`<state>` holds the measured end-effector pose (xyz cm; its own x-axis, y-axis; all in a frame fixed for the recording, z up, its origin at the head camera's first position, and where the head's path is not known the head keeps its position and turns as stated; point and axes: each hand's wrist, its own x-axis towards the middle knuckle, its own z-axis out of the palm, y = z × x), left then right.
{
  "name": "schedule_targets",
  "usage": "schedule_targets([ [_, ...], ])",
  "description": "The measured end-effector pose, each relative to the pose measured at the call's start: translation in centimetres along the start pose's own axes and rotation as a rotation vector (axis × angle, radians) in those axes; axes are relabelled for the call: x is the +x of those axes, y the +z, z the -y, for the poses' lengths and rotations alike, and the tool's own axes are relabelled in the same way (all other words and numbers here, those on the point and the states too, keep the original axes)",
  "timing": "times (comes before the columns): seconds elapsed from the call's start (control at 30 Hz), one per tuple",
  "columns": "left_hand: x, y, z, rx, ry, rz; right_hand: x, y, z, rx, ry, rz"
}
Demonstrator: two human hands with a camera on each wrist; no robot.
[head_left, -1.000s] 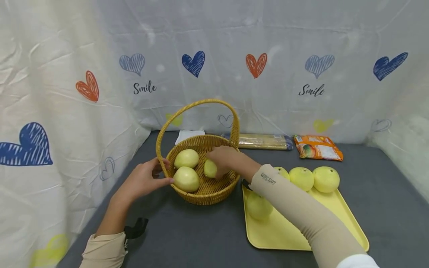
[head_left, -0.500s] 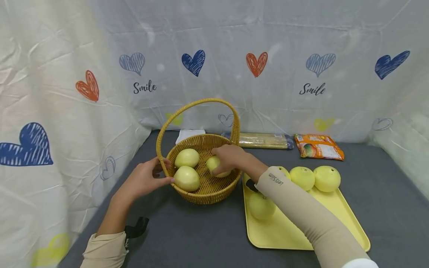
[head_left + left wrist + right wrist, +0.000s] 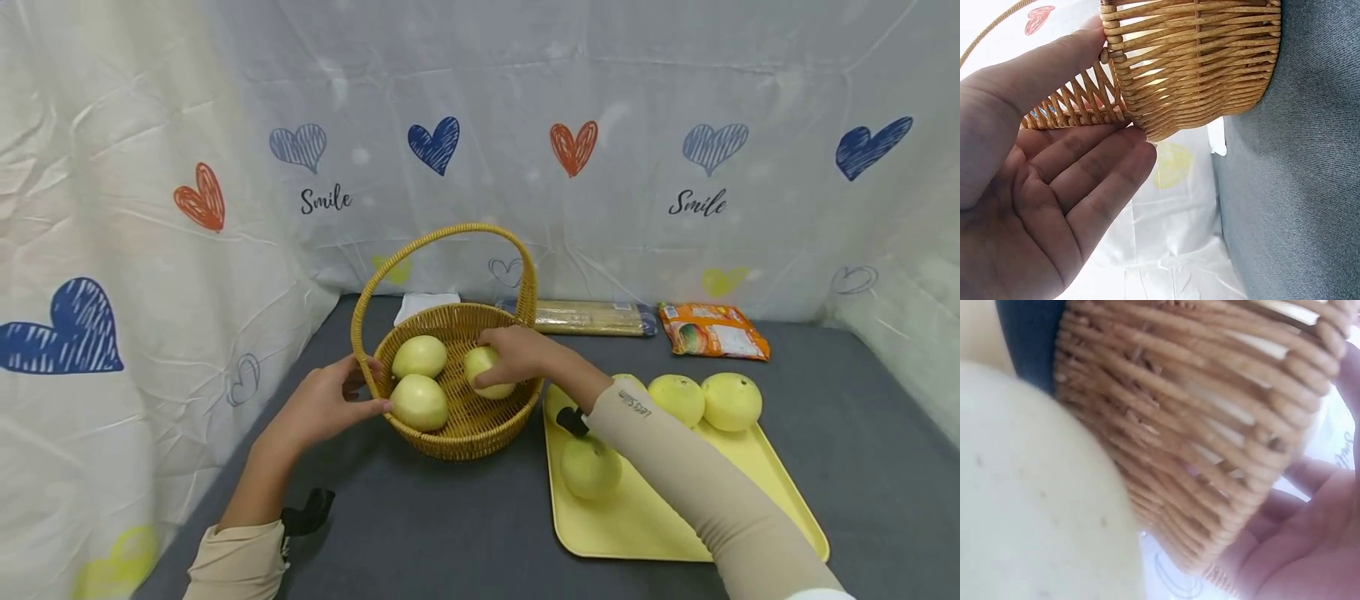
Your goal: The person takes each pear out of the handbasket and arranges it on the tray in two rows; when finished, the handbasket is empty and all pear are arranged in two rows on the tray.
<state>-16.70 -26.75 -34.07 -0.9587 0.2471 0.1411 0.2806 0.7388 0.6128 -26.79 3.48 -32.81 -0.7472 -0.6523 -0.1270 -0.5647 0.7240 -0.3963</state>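
Note:
A golden wicker basket point(image 3: 465, 446) with a tall hoop handle point(image 3: 450, 229) stands on the dark grey table. My left hand point(image 3: 330, 400) grips its left rim at the handle's base. The left wrist view shows the thumb on the rim and the other fingers behind the weave. Two round pale yellow-green fruits, one point(image 3: 419, 357) behind the other point(image 3: 419, 402), lie at the basket's left side. Inside on the right, my right hand point(image 3: 517, 357) holds a third fruit point(image 3: 480, 362) between thumb and fingers, partly covering it. A large speckled fruit point(image 3: 1041, 487) fills the right wrist view's left side.
To the right, several similar fruits point(image 3: 731, 402) sit on a yellow tray point(image 3: 630, 533), some hidden by the right sleeve point(image 3: 675, 467). Behind lie an orange packet point(image 3: 712, 332), a long clear-wrapped pack point(image 3: 592, 317) and a white piece point(image 3: 425, 305). A printed curtain hangs at the back.
My right hand has shifted slightly right inside the basket, and more of the fruit it holds now shows. The left hand stays on the rim.

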Motion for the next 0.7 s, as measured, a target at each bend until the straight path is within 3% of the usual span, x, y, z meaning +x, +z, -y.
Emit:
schedule_targets([
  [0.27,0.0,-0.1,-0.1,0.006,0.01,-0.006,-0.8,-0.5,0.3,0.109,0.004,-0.036],
  [0.7,-0.1,-0.1,-0.2,0.013,0.015,-0.003,-3.0,-1.3,0.6,0.153,0.007,-0.081],
])
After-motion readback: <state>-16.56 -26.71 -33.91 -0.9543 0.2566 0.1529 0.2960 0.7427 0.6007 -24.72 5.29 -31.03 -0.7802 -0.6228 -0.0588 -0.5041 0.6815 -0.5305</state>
